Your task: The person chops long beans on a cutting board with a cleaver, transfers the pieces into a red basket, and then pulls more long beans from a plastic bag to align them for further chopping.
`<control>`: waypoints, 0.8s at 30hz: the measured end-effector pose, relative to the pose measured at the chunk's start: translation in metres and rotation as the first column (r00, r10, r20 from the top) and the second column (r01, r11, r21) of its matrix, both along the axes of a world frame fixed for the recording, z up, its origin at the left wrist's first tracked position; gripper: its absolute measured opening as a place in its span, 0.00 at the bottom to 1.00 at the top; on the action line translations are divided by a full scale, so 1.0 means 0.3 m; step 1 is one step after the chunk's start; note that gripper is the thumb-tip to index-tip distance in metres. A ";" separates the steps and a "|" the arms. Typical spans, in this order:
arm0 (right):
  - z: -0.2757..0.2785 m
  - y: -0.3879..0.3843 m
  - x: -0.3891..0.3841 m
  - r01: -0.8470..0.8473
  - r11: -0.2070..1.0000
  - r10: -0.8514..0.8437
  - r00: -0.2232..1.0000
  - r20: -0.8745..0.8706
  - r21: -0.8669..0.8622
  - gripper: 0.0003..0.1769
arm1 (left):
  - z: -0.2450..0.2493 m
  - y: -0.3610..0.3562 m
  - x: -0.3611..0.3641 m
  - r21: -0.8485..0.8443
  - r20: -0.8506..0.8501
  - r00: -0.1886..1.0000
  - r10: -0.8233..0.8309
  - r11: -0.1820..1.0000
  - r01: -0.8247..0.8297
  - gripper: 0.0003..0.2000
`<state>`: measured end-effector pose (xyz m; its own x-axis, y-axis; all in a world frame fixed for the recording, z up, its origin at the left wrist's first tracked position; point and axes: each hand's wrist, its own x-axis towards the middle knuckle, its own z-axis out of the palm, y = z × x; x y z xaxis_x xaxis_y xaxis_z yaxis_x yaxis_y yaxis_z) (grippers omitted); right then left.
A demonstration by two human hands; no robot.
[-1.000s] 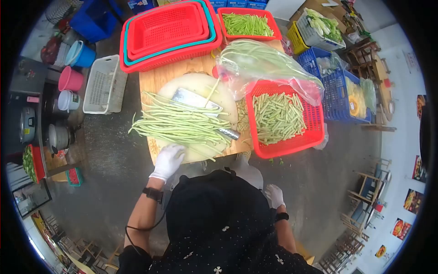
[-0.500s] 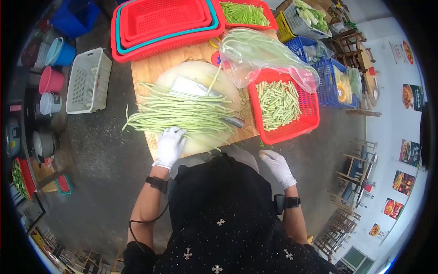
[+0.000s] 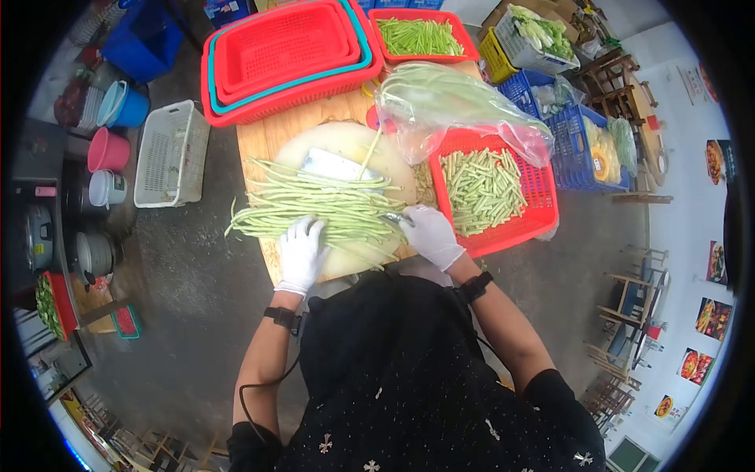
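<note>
Long green beans (image 3: 314, 206) lie in a loose bundle across a round white cutting board (image 3: 346, 141). Under part of the bundle rests a cleaver, its blade (image 3: 334, 165) showing above the beans. My left hand (image 3: 302, 253), in a white glove, rests on the near side of the bundle with its fingers apart. My right hand (image 3: 431, 236), also gloved, is closed around the dark cleaver handle (image 3: 395, 218) at the bundle's right end. Cut bean pieces (image 3: 484, 189) fill much of a red basket (image 3: 543, 206) to the right.
Stacked red and teal baskets (image 3: 295, 90) stand at the back left of the wooden table (image 3: 253, 149). A plastic bag of long beans (image 3: 456, 98) overlaps the red basket. Behind it is another red basket of green pieces (image 3: 419, 38). Blue crates (image 3: 578, 157) stand at the right.
My right hand has moved up and left from beside my body to the cleaver handle and closed on it. My left hand stays at the beans. The whole view has shifted slightly.
</note>
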<state>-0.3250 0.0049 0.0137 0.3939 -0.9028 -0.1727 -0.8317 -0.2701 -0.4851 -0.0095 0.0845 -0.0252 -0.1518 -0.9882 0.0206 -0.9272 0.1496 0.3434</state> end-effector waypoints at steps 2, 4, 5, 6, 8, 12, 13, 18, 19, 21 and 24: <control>-0.035 -0.036 0.009 -0.002 0.996 0.004 1.000 -0.029 0.087 0.18 | 0.049 -0.058 -0.001 -0.080 0.058 0.998 -0.020 0.996 0.025 0.44; -0.047 -0.058 0.025 0.016 0.993 -0.014 1.000 -0.021 0.116 0.20 | 0.063 -0.131 0.007 0.055 0.136 0.980 -0.148 0.988 0.142 0.64; -0.046 -0.069 0.027 0.034 0.989 -0.032 0.999 -0.018 0.145 0.21 | 0.074 -0.164 0.010 0.052 0.136 0.980 -0.149 0.988 0.143 0.64; -0.080 -0.077 0.019 0.034 0.990 -0.032 0.999 -0.020 0.135 0.21 | 0.088 -0.207 0.012 0.116 0.176 0.960 -0.218 0.973 0.200 0.68; -0.179 -0.075 0.000 0.026 0.999 -0.028 0.998 0.057 0.021 0.23 | 0.081 -0.275 0.023 0.121 0.222 0.905 -0.362 0.932 0.343 0.73; -0.157 -0.091 0.022 -0.076 0.992 0.087 0.990 -0.113 0.096 0.16 | 0.100 -0.350 0.016 0.230 0.153 0.892 -0.426 0.893 0.387 0.72; -0.169 -0.093 0.028 -0.074 0.993 0.085 0.990 -0.114 0.093 0.16 | 0.083 -0.355 0.025 0.226 0.154 0.891 -0.427 0.893 0.389 0.72; -0.116 -0.072 0.053 0.025 0.986 -0.015 0.998 -0.063 0.162 0.18 | 0.024 -0.329 0.048 0.099 0.002 0.924 -0.383 0.919 0.381 0.66; -0.093 -0.063 0.059 0.033 0.986 -0.022 0.998 -0.066 0.161 0.18 | 0.013 -0.316 0.048 0.067 -0.034 0.936 -0.350 0.934 0.352 0.64; -0.049 -0.055 0.068 0.039 0.977 -0.019 0.995 -0.098 0.207 0.22 | -0.013 -0.287 0.049 -0.017 -0.053 0.937 -0.346 0.938 0.345 0.61; -0.012 -0.078 0.064 -0.020 0.968 0.085 0.963 -0.254 0.250 0.24 | -0.055 -0.264 0.049 -0.052 -0.044 0.954 -0.296 0.955 0.293 0.57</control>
